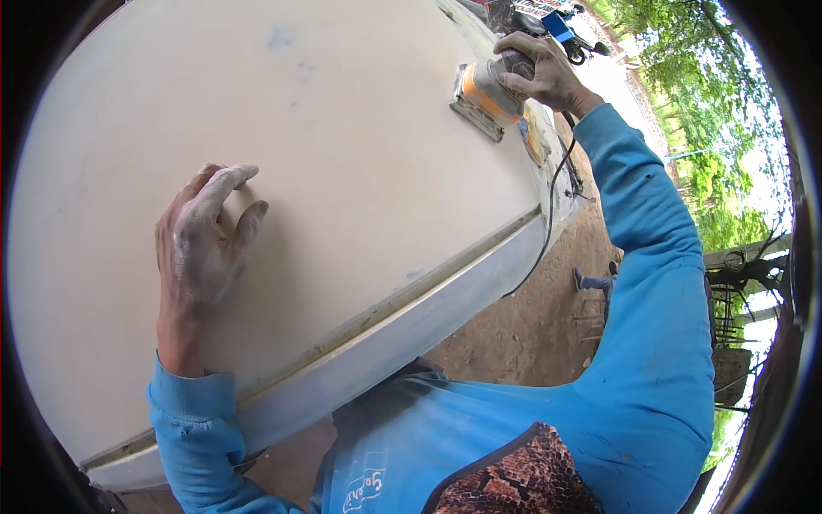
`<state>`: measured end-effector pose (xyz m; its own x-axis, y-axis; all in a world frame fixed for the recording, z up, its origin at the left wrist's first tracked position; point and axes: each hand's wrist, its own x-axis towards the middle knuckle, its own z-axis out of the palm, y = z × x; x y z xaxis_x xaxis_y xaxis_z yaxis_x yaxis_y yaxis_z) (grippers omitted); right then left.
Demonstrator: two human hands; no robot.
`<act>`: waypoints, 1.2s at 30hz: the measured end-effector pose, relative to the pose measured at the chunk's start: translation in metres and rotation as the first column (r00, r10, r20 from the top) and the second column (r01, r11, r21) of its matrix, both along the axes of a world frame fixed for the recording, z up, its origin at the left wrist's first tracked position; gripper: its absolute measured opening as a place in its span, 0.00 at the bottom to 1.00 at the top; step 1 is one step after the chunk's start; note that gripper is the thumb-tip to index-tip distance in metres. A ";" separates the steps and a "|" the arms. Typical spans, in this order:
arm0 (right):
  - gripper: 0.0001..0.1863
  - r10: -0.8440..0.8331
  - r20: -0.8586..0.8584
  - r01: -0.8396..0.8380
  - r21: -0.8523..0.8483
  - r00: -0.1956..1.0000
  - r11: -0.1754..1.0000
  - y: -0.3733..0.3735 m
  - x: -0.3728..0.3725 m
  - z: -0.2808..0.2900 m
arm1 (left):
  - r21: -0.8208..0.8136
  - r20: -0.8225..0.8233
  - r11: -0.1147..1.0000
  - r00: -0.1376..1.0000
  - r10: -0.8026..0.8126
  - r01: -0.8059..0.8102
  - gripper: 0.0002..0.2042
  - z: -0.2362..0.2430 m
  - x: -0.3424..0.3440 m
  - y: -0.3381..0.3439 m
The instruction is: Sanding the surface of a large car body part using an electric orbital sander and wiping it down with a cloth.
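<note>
My right hand (546, 79) is wrapped round the top of an electric sander (492, 96), grey with an orange band, near the far right edge of a large off-white vehicle panel (342, 206). The sander looks tilted, its flat pad facing the panel; whether the pad touches, I cannot tell. A dark power cord (555, 184) runs from it over the panel's right edge. White dust coats my left hand (204, 233), which is over the left part of the panel with loosely bent fingers apart and nothing in them.
A pale strip (411, 317) with a groove beside it borders the panel's near side. Below lies brown dirt ground (505, 343). Someone's shoe and leg (592, 281) show at the right. A parked motorcycle (575, 53) and green trees (685, 77) are farther off.
</note>
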<state>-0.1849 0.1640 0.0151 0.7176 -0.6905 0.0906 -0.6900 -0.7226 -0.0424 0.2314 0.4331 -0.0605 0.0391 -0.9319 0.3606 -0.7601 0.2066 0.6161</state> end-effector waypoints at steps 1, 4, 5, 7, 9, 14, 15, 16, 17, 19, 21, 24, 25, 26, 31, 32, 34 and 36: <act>0.23 0.011 0.025 -0.012 0.022 1.000 1.000 0.011 -0.004 -0.001 | 0.017 0.002 1.000 1.000 0.009 -0.009 0.19 0.001 0.001 0.001; 0.23 -0.027 0.101 0.010 0.164 0.994 0.986 0.047 -0.013 0.004 | 0.028 0.000 0.999 1.000 0.015 -0.015 0.18 0.002 0.000 0.002; 0.23 -0.025 0.099 0.010 0.154 0.995 0.988 0.056 -0.018 0.002 | 0.022 -0.003 1.000 1.000 0.011 -0.011 0.18 0.002 0.000 0.002; 0.23 -0.023 0.095 0.009 0.141 0.995 0.990 0.075 -0.023 0.005 | 0.022 0.003 1.000 1.000 0.011 -0.012 0.18 0.002 0.000 0.002; 0.23 -0.054 0.087 0.041 0.150 0.995 0.988 0.096 -0.024 0.009 | 0.011 -0.001 1.000 1.000 0.003 -0.003 0.18 0.001 0.002 0.002; 0.23 -0.111 0.122 0.084 0.204 0.986 0.975 0.111 -0.039 0.006 | 0.013 0.009 1.000 1.000 0.007 -0.007 0.18 0.004 0.007 0.001; 0.23 -0.103 0.117 0.081 0.184 0.988 0.980 0.110 -0.041 0.006 | 0.009 0.000 1.000 1.000 0.005 -0.005 0.18 0.003 0.005 0.000; 0.22 -0.095 0.113 0.076 0.165 0.989 0.983 0.109 -0.043 0.005 | 0.005 -0.008 1.000 1.000 0.003 -0.003 0.18 0.001 0.004 0.000; 0.22 -0.095 0.113 0.076 0.167 0.989 0.983 0.106 -0.042 0.005 | 0.007 -0.008 1.000 1.000 0.004 -0.004 0.18 0.001 0.002 0.000; 0.22 -0.083 0.072 0.072 0.149 0.994 0.986 0.096 -0.036 0.005 | 0.029 -0.010 1.000 1.000 0.011 -0.011 0.18 -0.002 -0.001 0.002; 0.22 -0.084 0.078 0.070 0.171 0.993 0.983 0.086 -0.032 0.006 | 0.027 0.002 1.000 1.000 0.010 -0.010 0.18 -0.003 -0.004 0.002; 0.22 -0.094 0.083 0.077 0.184 0.992 0.980 0.073 -0.022 0.008 | 0.025 0.006 1.000 1.000 0.003 -0.003 0.18 -0.002 -0.004 0.002; 0.22 -0.069 0.087 0.054 0.154 0.994 0.987 0.070 -0.019 0.007 | 0.027 -0.001 1.000 1.000 0.004 -0.004 0.18 -0.002 -0.003 0.003; 0.22 -0.045 0.089 0.034 0.123 0.995 0.992 0.066 -0.017 0.006 | 0.019 -0.002 1.000 1.000 -0.001 0.001 0.18 -0.002 -0.001 0.004; 0.24 -0.076 0.089 0.060 0.165 0.993 0.984 0.074 -0.026 0.003 | 0.032 -0.024 0.999 1.000 0.016 -0.015 0.19 -0.005 -0.002 0.006; 0.24 -0.078 0.088 0.063 0.163 0.993 0.985 0.078 -0.028 0.003 | 0.030 -0.025 0.999 1.000 0.013 -0.012 0.19 -0.005 -0.001 0.006; 0.23 -0.052 0.081 0.040 0.147 0.995 0.988 0.083 -0.032 0.006 | 0.005 -0.009 1.000 1.000 -0.011 0.011 0.20 -0.002 0.004 0.002; 0.23 -0.079 0.113 0.056 0.195 0.990 0.979 0.091 -0.035 0.006 | 0.015 -0.026 1.000 1.000 -0.014 0.015 0.20 0.000 0.007 0.000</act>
<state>-0.2201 0.2554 0.0216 0.6607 -0.7499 0.0347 -0.7184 -0.6450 -0.2603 0.2386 0.4327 -0.0608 0.0347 -0.9378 0.3454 -0.7409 0.2079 0.6387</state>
